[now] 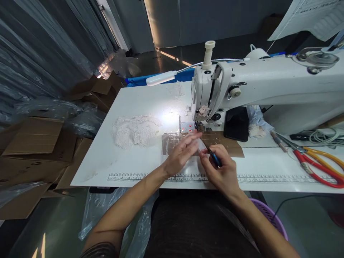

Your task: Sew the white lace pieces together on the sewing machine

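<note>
In the head view, your right hand [221, 166] curls its fingers around the snips [215, 158], blades toward your left fingertips. Your left hand [180, 154] has its fingers stretched close together; whether they pinch the white scrap [200, 145] between your hands, I can't tell. Lace [137, 130] lies left of those fingers, the machine [258, 82] just beyond.

At the frame's centre, a slim tool [215, 160] has a smooth, glossy blue grip, and the white tabletop [99, 157] carries rough, openwork lace cloth [137, 133]. Right, the sewing machine [268, 82] wears smooth, lightly shiny white paint, above scissors [318, 165] with glossy plastic-looking handles. Left, matt cardboard boxes [33, 136] meet crinkled, shiny clear plastic [57, 110].
</note>
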Demonstrator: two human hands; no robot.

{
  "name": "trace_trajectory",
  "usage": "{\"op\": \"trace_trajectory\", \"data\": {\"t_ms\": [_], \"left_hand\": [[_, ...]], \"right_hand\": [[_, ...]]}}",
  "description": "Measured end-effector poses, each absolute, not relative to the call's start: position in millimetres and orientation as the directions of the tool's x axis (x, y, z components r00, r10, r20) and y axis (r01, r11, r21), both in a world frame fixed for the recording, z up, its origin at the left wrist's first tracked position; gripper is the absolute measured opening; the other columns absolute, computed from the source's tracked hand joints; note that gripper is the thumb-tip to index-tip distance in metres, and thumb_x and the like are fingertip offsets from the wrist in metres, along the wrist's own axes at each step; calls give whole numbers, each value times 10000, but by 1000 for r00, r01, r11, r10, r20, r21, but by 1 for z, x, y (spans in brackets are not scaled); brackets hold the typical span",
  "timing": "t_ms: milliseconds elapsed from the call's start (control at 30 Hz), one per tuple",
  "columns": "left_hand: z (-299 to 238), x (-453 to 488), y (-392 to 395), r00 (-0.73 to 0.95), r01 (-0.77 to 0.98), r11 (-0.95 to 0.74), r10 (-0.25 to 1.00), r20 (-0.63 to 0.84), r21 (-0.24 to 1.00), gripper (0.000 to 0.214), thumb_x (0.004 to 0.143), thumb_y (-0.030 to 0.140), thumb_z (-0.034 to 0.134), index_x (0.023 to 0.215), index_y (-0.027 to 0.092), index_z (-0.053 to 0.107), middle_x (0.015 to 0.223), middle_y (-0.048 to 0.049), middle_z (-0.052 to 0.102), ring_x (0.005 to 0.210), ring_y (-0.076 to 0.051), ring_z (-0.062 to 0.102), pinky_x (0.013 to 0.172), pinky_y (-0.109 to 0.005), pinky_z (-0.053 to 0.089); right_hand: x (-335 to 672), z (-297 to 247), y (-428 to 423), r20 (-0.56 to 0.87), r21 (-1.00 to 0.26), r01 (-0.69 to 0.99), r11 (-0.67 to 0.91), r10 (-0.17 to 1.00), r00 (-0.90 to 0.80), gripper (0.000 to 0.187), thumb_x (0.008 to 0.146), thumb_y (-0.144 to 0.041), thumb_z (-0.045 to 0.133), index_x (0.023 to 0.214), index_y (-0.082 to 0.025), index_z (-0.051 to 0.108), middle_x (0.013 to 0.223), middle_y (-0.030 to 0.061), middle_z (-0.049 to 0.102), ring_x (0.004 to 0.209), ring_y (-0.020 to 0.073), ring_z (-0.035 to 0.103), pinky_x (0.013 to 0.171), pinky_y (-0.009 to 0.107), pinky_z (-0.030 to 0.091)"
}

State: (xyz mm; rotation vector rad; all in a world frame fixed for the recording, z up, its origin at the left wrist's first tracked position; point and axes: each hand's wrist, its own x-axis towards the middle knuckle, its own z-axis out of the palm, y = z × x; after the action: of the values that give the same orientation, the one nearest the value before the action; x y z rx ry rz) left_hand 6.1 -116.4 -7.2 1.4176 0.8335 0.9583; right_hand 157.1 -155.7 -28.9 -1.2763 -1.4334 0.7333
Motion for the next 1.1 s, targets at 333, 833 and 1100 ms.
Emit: {"op": "trace_trajectory", "data": {"t_ms": [333,833,1100], "left_hand": [[3,-5,-126,358,-172,24,933,40,985,414,829,401,693,1161,205,543,893,-81,743,756,-221,730,752,-404,602],[-8,0,-144,133,26,-338,934,332,941,366,809,463,692,1049,193,634,1021,-92,711,964,-253,689,869,-415,565],[-1,28,-136,-59,-76,-186,982,182,980,448,746,243,778,1070,217,469,1014,-47,641,840,-215,736,699,-290,610]], "right_hand": [[183,-17,-149,-231,-911,-330,-248,969,-92,341,711,-489,760,730,-181,615,618,-35,513,451,58,290,388,216,203],[168,-20,-152,-210,-859,-459,-228,974,-91,301,692,-435,794,788,-183,662,540,-74,459,418,46,265,379,211,166],[153,-25,-153,-161,-929,-325,-174,985,-67,335,596,-456,847,669,-176,679,516,-66,452,450,54,278,424,221,215]]}}
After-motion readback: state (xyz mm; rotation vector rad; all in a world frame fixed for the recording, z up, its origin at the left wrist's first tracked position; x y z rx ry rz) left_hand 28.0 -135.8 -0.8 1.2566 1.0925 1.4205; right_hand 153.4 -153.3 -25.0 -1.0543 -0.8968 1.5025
